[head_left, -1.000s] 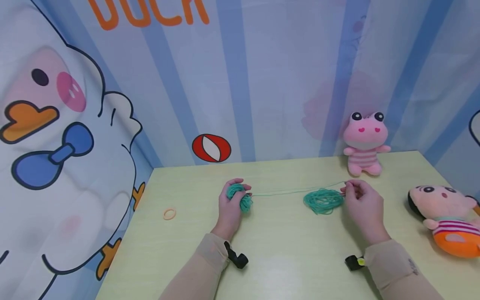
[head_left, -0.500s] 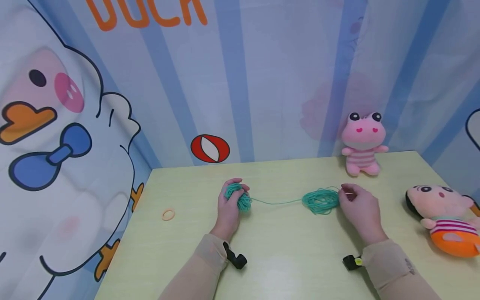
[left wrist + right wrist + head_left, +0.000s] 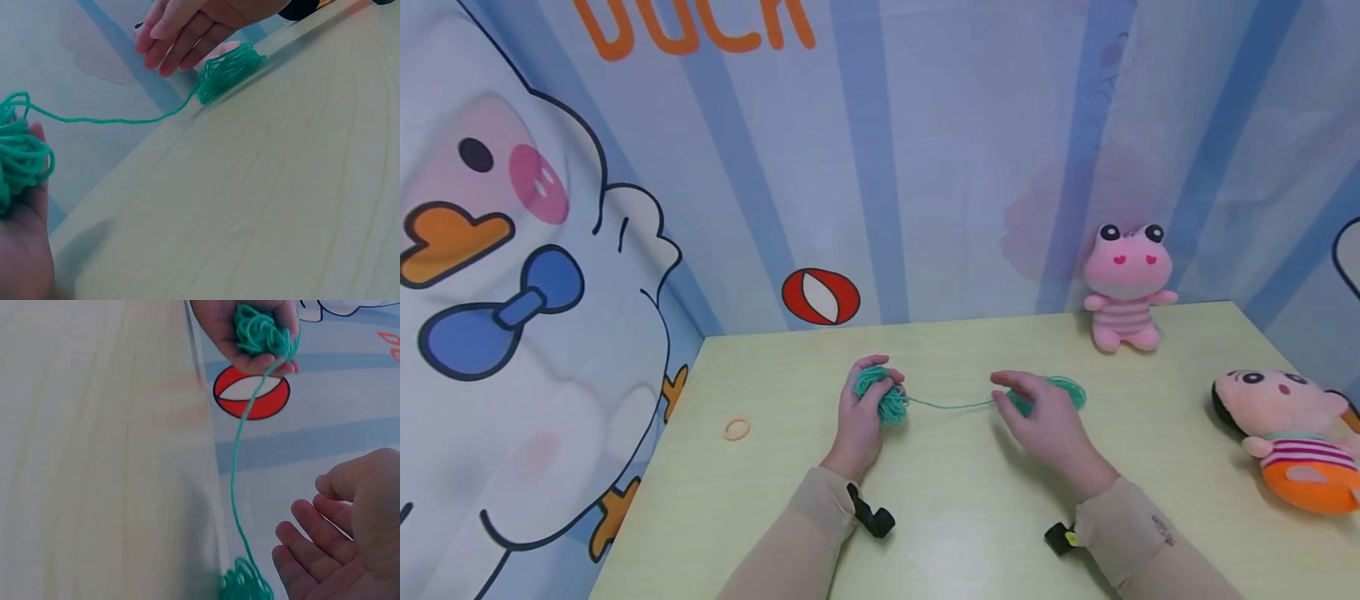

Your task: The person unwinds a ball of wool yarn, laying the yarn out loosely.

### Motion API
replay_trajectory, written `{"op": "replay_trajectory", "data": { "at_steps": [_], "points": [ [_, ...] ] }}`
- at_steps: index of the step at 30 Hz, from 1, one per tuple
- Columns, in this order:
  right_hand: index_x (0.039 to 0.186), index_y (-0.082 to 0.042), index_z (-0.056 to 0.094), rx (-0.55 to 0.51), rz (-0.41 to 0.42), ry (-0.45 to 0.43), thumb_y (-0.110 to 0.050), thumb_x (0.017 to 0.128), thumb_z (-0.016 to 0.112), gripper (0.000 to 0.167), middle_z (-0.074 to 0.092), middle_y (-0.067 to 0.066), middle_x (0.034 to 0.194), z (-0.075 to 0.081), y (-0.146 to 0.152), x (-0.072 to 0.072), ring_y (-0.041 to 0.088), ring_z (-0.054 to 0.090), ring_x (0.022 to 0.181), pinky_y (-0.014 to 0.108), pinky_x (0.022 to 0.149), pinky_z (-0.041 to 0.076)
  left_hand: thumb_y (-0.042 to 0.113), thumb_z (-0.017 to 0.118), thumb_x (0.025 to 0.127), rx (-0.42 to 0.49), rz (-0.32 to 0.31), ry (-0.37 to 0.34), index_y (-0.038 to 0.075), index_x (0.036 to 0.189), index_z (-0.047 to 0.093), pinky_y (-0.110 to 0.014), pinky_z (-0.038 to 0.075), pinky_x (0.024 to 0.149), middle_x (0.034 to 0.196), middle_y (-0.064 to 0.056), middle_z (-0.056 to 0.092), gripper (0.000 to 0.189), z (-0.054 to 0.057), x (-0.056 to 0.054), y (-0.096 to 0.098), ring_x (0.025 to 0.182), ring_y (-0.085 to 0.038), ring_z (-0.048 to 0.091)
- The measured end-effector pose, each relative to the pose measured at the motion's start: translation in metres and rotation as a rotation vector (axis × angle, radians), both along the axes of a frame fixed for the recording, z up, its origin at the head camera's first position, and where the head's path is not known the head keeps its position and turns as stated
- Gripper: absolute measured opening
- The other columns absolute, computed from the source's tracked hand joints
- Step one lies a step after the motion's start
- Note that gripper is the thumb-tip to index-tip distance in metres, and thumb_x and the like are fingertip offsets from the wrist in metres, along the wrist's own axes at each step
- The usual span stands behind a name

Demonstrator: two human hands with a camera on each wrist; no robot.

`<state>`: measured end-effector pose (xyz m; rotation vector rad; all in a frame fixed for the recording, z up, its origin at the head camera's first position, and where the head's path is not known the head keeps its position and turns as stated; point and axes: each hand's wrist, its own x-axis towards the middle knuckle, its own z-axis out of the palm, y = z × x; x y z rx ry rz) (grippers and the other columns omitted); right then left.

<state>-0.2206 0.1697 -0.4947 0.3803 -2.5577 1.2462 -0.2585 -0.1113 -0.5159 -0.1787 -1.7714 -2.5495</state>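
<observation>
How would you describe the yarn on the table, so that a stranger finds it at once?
On the pale table, find the right hand. The yarn is the loose green coil partly hidden by that hand in the head view. Unlike the green bunch in the left hand, to which one strand runs, it lies on the table.

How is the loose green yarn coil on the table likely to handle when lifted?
The loose green yarn coil would probably sag, since its thin loops lie slack with no tie visible. Those overlapping loops could tangle. Lifting it far might tug the bunched green yarn bundle, as a green strand runs between them.
</observation>
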Motion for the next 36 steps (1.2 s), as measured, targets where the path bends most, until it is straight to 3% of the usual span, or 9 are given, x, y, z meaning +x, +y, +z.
{"op": "replay_trajectory", "data": {
  "at_steps": [5, 7, 11, 17, 20, 24, 29, 32, 36],
  "points": [
    [0.146, -0.006, 0.068, 0.058, 0.165, -0.039, -0.024, 0.109, 0.07, 0.042, 0.075, 0.01, 0.143, -0.002, -0.037, -0.004, 0.039, 0.069, 0.137, 0.061, 0.115, 0.055, 0.008, 0.054, 0.111, 0.01, -0.023, 0.009, 0.006, 0.142, 0.054, -0.026, 0.064, 0.092, 0.113, -0.006, 0.073, 0.031, 0.001, 0.001, 0.001, 0.099, -0.021, 0.069],
    [0.15, -0.007, 0.066, 0.086, 0.199, -0.061, -0.027, 0.109, 0.071, 0.046, 0.075, 0.008, 0.145, -0.002, -0.05, -0.005, 0.036, 0.067, 0.141, 0.06, 0.117, 0.053, 0.007, 0.054, 0.112, 0.01, -0.027, 0.011, 0.01, 0.14, 0.055, -0.026, 0.064, 0.092, 0.115, -0.009, 0.072, 0.028, 0.0, 0.0, 0.001, 0.098, -0.02, 0.069],
    [0.152, -0.007, 0.064, 0.117, 0.229, -0.107, -0.028, 0.109, 0.071, 0.049, 0.076, 0.007, 0.144, -0.002, -0.068, -0.007, 0.034, 0.067, 0.142, 0.058, 0.119, 0.053, 0.007, 0.053, 0.112, -0.003, -0.026, 0.023, 0.006, 0.142, 0.053, -0.027, 0.065, 0.092, 0.115, -0.009, 0.072, 0.03, 0.0, 0.0, 0.002, 0.098, -0.019, 0.07],
    [0.133, -0.008, 0.078, 0.123, 0.192, -0.11, -0.021, 0.108, 0.072, 0.029, 0.083, 0.006, 0.125, 0.001, -0.078, -0.007, 0.029, 0.079, 0.119, 0.052, 0.105, 0.062, 0.005, 0.054, 0.112, -0.044, -0.011, 0.036, -0.003, 0.148, 0.047, -0.024, 0.064, 0.091, 0.117, -0.003, 0.073, 0.037, 0.0, 0.0, 0.002, 0.099, -0.019, 0.07],
    [0.124, -0.011, 0.082, 0.108, 0.16, -0.114, -0.019, 0.108, 0.07, 0.021, 0.084, 0.002, 0.117, 0.002, -0.076, -0.007, 0.023, 0.081, 0.111, 0.049, 0.1, 0.064, 0.007, 0.057, 0.112, -0.092, 0.003, 0.042, -0.001, 0.148, 0.049, -0.023, 0.063, 0.095, 0.122, -0.005, 0.075, 0.037, 0.001, 0.001, 0.001, 0.103, -0.021, 0.07],
    [0.123, -0.012, 0.08, 0.043, 0.115, -0.134, -0.021, 0.111, 0.067, 0.02, 0.083, -0.002, 0.109, 0.005, -0.068, -0.006, 0.018, 0.079, 0.105, 0.046, 0.096, 0.065, 0.013, 0.061, 0.113, -0.181, 0.023, 0.04, 0.011, 0.144, 0.055, -0.023, 0.061, 0.1, 0.129, -0.009, 0.076, 0.031, -0.001, 0.0, -0.001, 0.11, -0.024, 0.071],
    [0.122, -0.007, 0.077, -0.069, 0.053, -0.091, -0.018, 0.113, 0.063, 0.02, 0.082, 0.005, 0.104, 0.013, -0.056, -0.005, 0.02, 0.077, 0.1, 0.04, 0.091, 0.064, 0.029, 0.07, 0.11, -0.299, 0.044, 0.012, 0.012, 0.148, 0.056, -0.027, 0.058, 0.106, 0.133, -0.008, 0.076, 0.044, -0.002, 0.0, -0.004, 0.119, -0.028, 0.071],
    [0.121, -0.004, 0.075, -0.126, 0.018, -0.057, -0.015, 0.113, 0.062, 0.019, 0.081, 0.011, 0.105, 0.016, -0.048, -0.005, 0.022, 0.078, 0.098, 0.028, 0.087, 0.063, 0.033, 0.075, 0.107, -0.34, 0.055, -0.008, 0.012, 0.149, 0.056, -0.031, 0.056, 0.106, 0.129, -0.006, 0.074, 0.051, -0.003, 0.0, -0.004, 0.115, -0.026, 0.07],
    [0.121, -0.002, 0.074, -0.182, -0.026, -0.013, -0.013, 0.112, 0.063, 0.018, 0.081, 0.013, 0.105, 0.016, -0.036, -0.004, 0.023, 0.079, 0.096, 0.016, 0.081, 0.059, 0.027, 0.074, 0.107, -0.35, 0.059, -0.012, 0.016, 0.146, 0.059, -0.03, 0.056, 0.102, 0.116, -0.001, 0.071, 0.043, -0.004, 0.0, -0.003, 0.102, -0.018, 0.069]
  ]
}}
